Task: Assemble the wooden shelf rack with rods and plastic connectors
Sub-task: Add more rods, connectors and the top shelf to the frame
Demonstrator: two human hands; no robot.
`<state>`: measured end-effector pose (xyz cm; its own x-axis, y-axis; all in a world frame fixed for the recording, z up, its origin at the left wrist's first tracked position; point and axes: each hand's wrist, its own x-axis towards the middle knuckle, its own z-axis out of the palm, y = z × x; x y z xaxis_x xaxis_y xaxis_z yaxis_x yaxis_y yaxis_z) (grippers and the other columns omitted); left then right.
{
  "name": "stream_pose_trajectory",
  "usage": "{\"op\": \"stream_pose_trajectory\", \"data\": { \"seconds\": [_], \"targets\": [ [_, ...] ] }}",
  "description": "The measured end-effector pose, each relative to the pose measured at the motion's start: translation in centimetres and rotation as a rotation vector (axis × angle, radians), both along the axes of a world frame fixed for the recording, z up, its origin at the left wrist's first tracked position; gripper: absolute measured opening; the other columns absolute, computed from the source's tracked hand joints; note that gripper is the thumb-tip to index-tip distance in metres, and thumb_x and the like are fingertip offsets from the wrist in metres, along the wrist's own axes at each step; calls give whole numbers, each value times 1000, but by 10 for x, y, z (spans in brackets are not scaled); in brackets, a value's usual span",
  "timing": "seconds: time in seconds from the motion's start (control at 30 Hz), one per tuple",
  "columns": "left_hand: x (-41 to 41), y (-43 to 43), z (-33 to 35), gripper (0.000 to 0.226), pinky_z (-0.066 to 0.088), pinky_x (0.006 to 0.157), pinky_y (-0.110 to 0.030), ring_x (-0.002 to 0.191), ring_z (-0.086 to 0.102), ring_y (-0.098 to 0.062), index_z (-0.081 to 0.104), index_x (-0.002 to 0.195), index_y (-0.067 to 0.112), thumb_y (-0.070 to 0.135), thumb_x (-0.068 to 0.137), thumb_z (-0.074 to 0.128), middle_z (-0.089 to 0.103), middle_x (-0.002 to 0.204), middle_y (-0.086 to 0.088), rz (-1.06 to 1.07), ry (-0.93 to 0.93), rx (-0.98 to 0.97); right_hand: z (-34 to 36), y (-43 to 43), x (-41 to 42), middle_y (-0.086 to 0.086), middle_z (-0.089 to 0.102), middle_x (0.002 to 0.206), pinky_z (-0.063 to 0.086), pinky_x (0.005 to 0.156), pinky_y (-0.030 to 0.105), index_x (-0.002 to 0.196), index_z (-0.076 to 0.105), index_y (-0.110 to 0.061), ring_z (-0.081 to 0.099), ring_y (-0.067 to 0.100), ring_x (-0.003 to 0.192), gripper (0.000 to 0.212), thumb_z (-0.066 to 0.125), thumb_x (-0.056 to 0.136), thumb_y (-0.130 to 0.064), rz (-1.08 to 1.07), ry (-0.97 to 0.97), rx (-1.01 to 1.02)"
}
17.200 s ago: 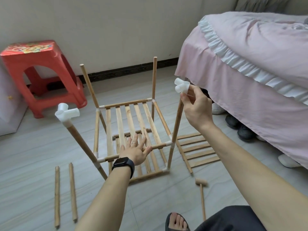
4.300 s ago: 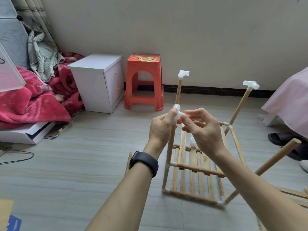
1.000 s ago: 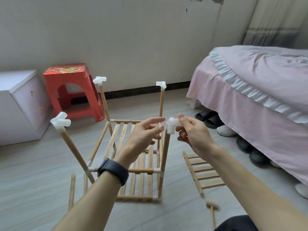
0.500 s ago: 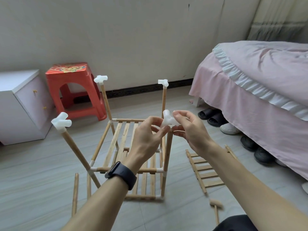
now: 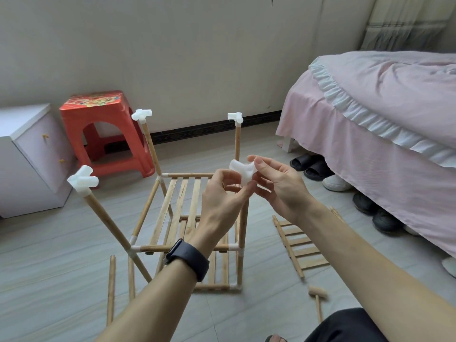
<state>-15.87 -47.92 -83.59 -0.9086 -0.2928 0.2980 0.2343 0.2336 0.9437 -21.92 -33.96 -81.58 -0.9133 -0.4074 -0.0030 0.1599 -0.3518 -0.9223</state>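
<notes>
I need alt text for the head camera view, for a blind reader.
The left hand and the right hand hold a white connector over the near right rod of a half-built wooden rack. Three other rods carry connectors; a loose slatted shelf lies on the floor.

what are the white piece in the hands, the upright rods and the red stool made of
White three-way connector: probably moulded plastic, going by its smooth, slightly translucent matte surface and rounded sockets.
Pale round upright rods: apparently bare wood, with a dull tan surface, faint grain streaks and no sheen.
Red square stool: moulded plastic in one piece, with glossy highlights on the legs and a printed pattern on the seat.
</notes>
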Motion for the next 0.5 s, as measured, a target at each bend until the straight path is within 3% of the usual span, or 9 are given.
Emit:
{"op": "stream_pose_trajectory", "data": {
  "seconds": [0.07,0.13,0.3,0.4,0.5],
  "targets": [
    [0,-1,1,43,53,70,-14,91,70,-4,54,118,23,29,85,80,71,105,-1,-51,-21,157,-2,-1,-2,5,73,102,54,96,40,121,72,-14,68,18,96,26,60,101,-26,27,4,63],
    [1,-5,3,42,50,69,-10,90,70,-3,54,127,20,26,90,74,73,102,-3,-60,-14,172,-3,-2,-4,6,74,105,51,100,42,123,72,-16,69,18,98,27,57,103,-26,39,9,85],
    [2,-15,2,25,54,75,-14,95,69,-2,64,112,26,34,90,73,72,101,7,1,33,12,-4,-8,-6,4,75,111,54,91,37,126,69,-19,70,18,101,30,56,103,-34,26,31,143],
    [2,-18,1,25,53,77,-17,96,67,-4,61,112,28,37,91,71,70,101,10,53,23,-116,-16,-4,2,2,76,109,56,91,38,121,70,-20,71,18,105,31,49,106,-38,-12,173,342],
    [4,-23,2,29,51,74,-12,95,64,1,62,119,21,34,94,69,67,100,12,108,58,-244,-26,6,9,-4,77,108,56,82,25,119,71,-22,71,11,106,25,50,106,-23,8,301,387]
  ]
}}
